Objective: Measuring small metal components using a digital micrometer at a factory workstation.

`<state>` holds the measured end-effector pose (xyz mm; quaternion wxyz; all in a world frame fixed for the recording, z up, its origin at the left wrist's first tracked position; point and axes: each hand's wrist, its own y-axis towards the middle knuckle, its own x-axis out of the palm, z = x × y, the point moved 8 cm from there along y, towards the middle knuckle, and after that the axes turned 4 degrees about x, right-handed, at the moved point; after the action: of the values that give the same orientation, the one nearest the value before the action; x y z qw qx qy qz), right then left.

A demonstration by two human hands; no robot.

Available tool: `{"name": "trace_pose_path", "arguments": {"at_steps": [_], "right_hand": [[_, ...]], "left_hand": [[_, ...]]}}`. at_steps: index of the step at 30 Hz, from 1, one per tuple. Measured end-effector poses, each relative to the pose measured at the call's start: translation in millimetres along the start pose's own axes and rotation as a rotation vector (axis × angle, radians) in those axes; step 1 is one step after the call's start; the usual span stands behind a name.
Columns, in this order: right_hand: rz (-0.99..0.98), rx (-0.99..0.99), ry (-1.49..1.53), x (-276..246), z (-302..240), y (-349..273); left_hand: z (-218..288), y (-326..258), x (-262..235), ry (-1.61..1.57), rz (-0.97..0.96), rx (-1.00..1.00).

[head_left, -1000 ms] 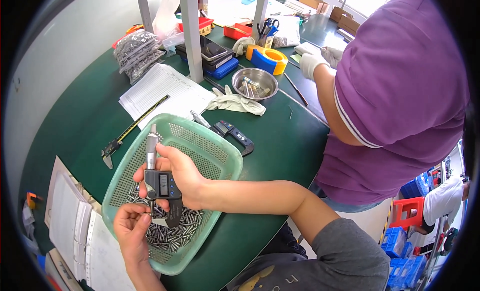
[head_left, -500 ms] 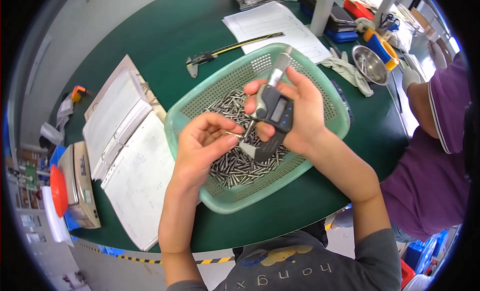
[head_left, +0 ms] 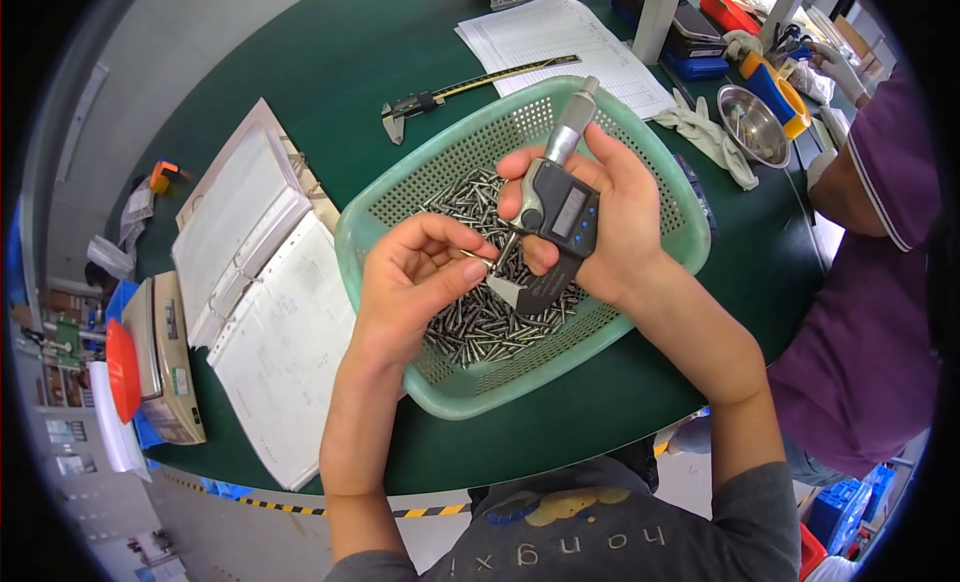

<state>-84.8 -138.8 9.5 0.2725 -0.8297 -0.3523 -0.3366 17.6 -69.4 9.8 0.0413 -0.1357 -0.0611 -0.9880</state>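
Note:
My right hand [head_left: 622, 217] is wrapped round a digital micrometer [head_left: 568, 225] with a dark frame, a small screen and a silver thimble pointing up and away. Between finger and thumb, my left hand [head_left: 418, 272] pinches a small metal pin [head_left: 474, 254], its end at the gap between the micrometer's measuring faces. Fingers hide most of that pin. Both hands are over a pale green perforated plastic basket [head_left: 440, 400]. Many similar metal pins [head_left: 480, 327] lie heaped in it, below the micrometer.
Left of the basket lies an open ring binder [head_left: 285, 347], beside a beige scale [head_left: 165, 372]. Beyond the basket are a caliper [head_left: 410, 109] and printed sheets [head_left: 600, 52]. White gloves [head_left: 712, 140] and a metal bowl [head_left: 752, 127] sit far right, near a co-worker in a purple shirt [head_left: 850, 352].
The whole view has shifted slightly. My hands keep the pin at the micrometer with almost the same grip. The co-worker's arm has moved, and a gloved hand now shows farther back.

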Motion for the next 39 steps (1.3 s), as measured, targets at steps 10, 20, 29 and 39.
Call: {"name": "trace_pose_path", "arguments": {"at_steps": [10,20,29,39], "right_hand": [[-0.018,-0.020,-0.021,1,0,3],[-0.029,-0.044,-0.077,0,1,4],[-0.034,-0.104,-0.103,3,-5,4],[0.097,-0.124,0.039,-13,-10,2]], "left_hand": [[1,0,4,-0.025,-0.046,0.001],[0,-3,4,-0.006,-0.038,-0.007],[4,1,-8,0.083,0.093,0.057],[-1,4,30,1.248,-0.164,0.329]]}}
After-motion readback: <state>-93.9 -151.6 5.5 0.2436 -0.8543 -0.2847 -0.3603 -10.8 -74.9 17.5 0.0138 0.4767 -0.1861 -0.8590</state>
